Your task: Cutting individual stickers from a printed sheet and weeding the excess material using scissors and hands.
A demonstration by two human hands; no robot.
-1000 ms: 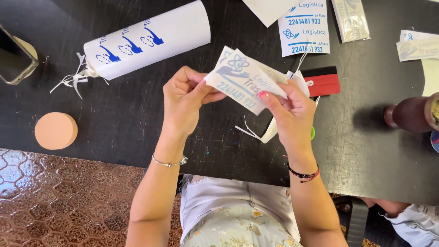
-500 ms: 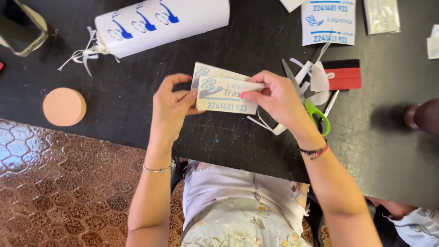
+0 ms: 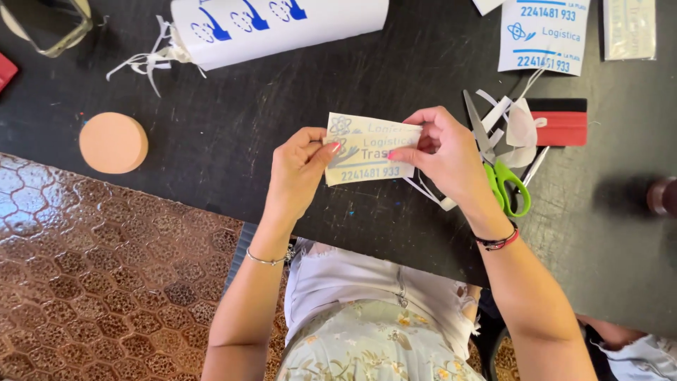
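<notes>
Since half a second earlier the decal sheet (image 3: 367, 149) had settled lower over the black table (image 3: 211, 141), pinched at its left edge by the left hand (image 3: 300, 166) and right edge by the right hand (image 3: 444, 152), seemingly to separate its layers, green-handled scissors (image 3: 497, 166) just right.

Both hands (image 3: 374, 159) pinch a printed sticker sheet (image 3: 370, 148) above the black table (image 3: 211, 141).

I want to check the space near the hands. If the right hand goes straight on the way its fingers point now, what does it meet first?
The right hand points leftward across the sticker it pinches. Straight on, it would probably meet the left hand first, which holds the sticker's other end, if both are level.
</notes>
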